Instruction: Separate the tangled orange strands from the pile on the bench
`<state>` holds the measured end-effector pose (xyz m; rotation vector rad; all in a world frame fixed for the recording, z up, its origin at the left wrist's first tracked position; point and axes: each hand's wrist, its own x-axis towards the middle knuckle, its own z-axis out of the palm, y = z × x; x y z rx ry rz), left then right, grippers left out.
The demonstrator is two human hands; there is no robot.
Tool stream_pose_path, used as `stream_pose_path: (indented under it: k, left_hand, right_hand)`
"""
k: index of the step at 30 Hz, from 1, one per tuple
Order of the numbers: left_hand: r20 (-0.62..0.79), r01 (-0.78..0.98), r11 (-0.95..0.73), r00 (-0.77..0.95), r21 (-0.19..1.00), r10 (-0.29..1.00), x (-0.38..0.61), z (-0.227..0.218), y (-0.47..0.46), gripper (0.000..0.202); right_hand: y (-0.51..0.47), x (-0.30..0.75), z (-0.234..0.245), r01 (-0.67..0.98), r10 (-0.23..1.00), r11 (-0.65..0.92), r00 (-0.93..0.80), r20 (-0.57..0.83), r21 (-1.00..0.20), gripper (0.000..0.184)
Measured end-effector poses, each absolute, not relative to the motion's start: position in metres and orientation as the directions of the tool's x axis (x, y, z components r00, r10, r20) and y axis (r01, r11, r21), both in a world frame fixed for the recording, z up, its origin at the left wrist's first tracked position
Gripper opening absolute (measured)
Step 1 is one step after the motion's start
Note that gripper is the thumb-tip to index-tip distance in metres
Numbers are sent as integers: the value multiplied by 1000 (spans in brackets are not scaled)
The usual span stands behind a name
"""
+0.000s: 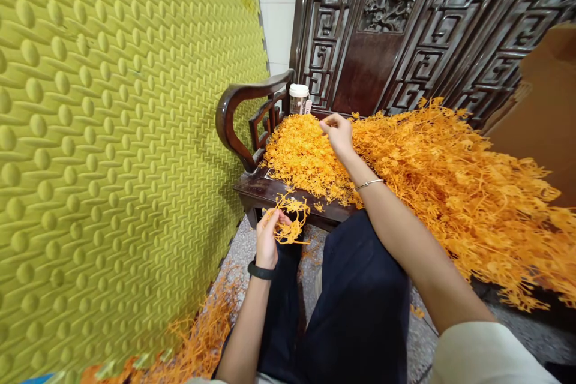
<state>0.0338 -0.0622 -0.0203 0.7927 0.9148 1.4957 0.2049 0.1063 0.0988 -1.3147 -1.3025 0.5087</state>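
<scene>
My left hand [268, 237] is closed round a small tangle of orange plastic sprigs [291, 220], held just below the front edge of a dark wooden chair [258, 189]. My right hand [337, 134] reaches out over the big orange pile [306, 156] heaped on the chair seat, its fingers pinched together at the top of the pile; what they hold is too small to name. A thin bracelet sits on my right wrist and a black band on my left.
A larger heap of orange sprigs [472, 192] spreads to the right. A yellow-green bumpy foam mat [112, 132] stands close on the left. A white-lidded jar [299, 98] sits at the chair's back. Orange scraps [202, 336] litter the floor. Carved dark wood panels [405, 24] stand behind.
</scene>
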Motion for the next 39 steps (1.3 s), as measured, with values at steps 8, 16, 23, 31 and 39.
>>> stream_pose_path:
  k: [8,16,23,31,39]
  left_hand:
    - [-58,-542,-24,-134,840,989,40,-21,-59,15]
    - [-7,-487,-63,-140,871,990,38,-21,-60,13]
    - [-29,-462,-46,-153,886,988,31,-21,-56,18]
    - [-24,-457,-50,-155,888,988,26,-21,-55,18]
    - [-66,-470,-38,-203,882,977,21,-22,-53,20]
  right_hand:
    - [119,255,84,168,933,99,327,150,-981,34]
    - [99,237,89,460,993,108,2,122,-882,48]
    - [42,186,104,514,614,453,-772,-163,-728,44]
    - [25,165,96,601,604,528,-762,-232,-600,26]
    - [34,169,88,615,621,476,-741,-255,-629,36]
